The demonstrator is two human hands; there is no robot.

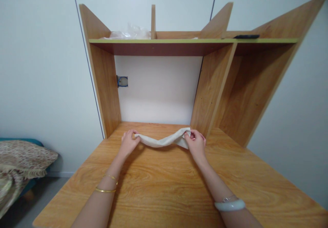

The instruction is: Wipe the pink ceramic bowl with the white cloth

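Observation:
A white cloth [160,142], gathered into a narrow strip, sags between my two hands above the back part of the wooden desk [159,187]. My left hand [129,142] pinches its left end between thumb and fingers. At the other end, my right hand [196,142] grips a wider, folded part of the cloth, and a loose corner hangs down beside the thumb. Whether the cloth's lower edge touches the desktop I cannot tell.
A wooden shelf unit [212,84] rises from the desk's back. On its upper shelf lie clear plastic wrapping [130,32] and a flat black object [246,36]. An open wall socket box [123,81] shows behind. Left stands a seat with a patterned, fringed cover [23,158].

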